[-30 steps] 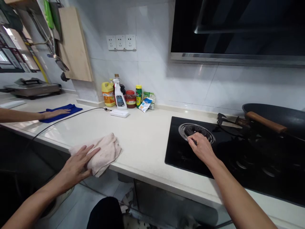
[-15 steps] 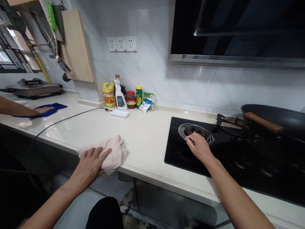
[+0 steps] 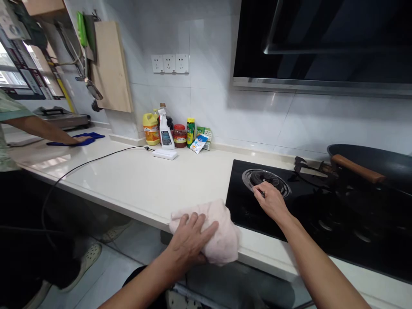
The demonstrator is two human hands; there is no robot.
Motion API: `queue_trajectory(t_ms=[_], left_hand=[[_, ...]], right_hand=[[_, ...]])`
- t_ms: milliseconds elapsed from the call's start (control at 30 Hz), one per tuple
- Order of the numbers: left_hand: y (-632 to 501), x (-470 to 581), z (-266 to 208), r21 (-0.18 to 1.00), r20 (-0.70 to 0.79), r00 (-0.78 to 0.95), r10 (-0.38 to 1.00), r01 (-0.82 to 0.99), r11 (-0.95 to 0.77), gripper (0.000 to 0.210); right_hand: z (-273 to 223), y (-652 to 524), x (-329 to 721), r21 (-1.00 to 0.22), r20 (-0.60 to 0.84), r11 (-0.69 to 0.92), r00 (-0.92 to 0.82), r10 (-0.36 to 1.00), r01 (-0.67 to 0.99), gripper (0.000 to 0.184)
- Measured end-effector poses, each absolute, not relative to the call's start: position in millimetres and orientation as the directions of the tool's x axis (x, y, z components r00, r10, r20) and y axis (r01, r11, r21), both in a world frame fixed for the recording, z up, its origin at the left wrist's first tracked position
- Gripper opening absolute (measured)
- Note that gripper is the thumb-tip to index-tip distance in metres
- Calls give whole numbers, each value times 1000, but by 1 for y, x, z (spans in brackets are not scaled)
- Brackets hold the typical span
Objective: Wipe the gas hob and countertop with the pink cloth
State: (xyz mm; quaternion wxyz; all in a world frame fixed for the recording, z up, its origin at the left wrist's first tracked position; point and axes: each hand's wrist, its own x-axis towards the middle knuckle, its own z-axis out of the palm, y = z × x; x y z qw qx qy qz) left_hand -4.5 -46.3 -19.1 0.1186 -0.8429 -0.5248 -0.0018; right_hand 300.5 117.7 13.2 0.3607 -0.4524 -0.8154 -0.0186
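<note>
My left hand (image 3: 189, 238) presses on a pale pink cloth (image 3: 222, 236), moving with it at the counter's front edge. The cloth is bunched beneath my fingers and hangs a little over the edge, close to the cooktop's left front corner. My right hand (image 3: 270, 201) is closed in a pinch at the front rim of the left burner (image 3: 247, 178) on the black glass cooktop (image 3: 240, 206). Something small and dark shows at the fingertips, too small to name.
A wok (image 3: 395, 165) with a wooden handle sits at the cooktop's right rear. Spray bottle (image 3: 166, 135), jars and packets line the wall. A black cable (image 3: 96, 159) crosses the counter to a white box (image 3: 165, 154). At left, another person's hand (image 3: 82, 139) rests on a blue cloth (image 3: 93, 136).
My left hand has slid the pink cloth rightward and nearer along the counter edge toward the cooktop. My right hand stays at the burner. More of the other person shows at left.
</note>
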Motion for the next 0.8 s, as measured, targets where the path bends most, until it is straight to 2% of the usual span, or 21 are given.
queue_trajectory(t_ms=[300,467,633,800], left_hand=[[-51,-8,-12,-58,299,415,860,907,-417,80],[-46,-78,-12,-61,363,226,904,974,-219,64],[-16,-131,9,-12,179,-15,984,1000,17,64],[47,-130,27,23,46,-137,990,990,136,71]], right_hand=[[12,115,302,-323,564,563,-323,760,761,27],[14,111,299,-319,564,569,-331,756,758,27],[15,109,294,-291,578,600,-363,731,745,27],[16,106,290,-281,575,633,-401,713,722,26]])
